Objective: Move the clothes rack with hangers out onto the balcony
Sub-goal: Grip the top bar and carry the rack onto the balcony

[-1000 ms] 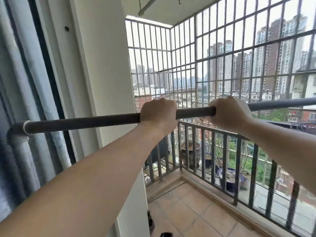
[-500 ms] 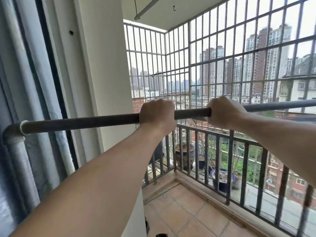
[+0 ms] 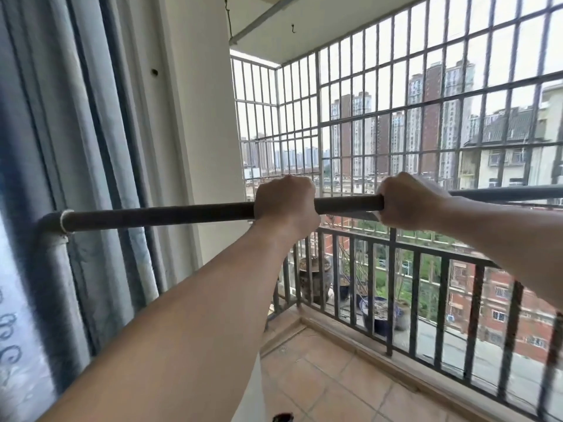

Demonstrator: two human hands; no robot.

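The clothes rack's dark top bar (image 3: pixel 158 215) runs level across the view at chest height. Its left end meets a grey corner joint and upright post (image 3: pixel 53 239) in front of the curtain. My left hand (image 3: pixel 285 202) is shut around the bar near its middle. My right hand (image 3: pixel 408 201) grips it a short way to the right, and the bar carries on past the right edge. No hangers show on the visible stretch. The rack's lower part is hidden below the frame.
A grey curtain (image 3: pixel 91 147) and a white wall pillar (image 3: pixel 198 132) stand on the left. Ahead lies the tiled balcony floor (image 3: pixel 335 376), fenced by a dark railing (image 3: pixel 441 284) and window grille (image 3: pixel 396 102). Plant pots (image 3: pixel 315 278) stand beyond the railing.
The view has shifted right and slightly up, so the curtain fills more of the left side. Both hands keep the same grip on the bar.
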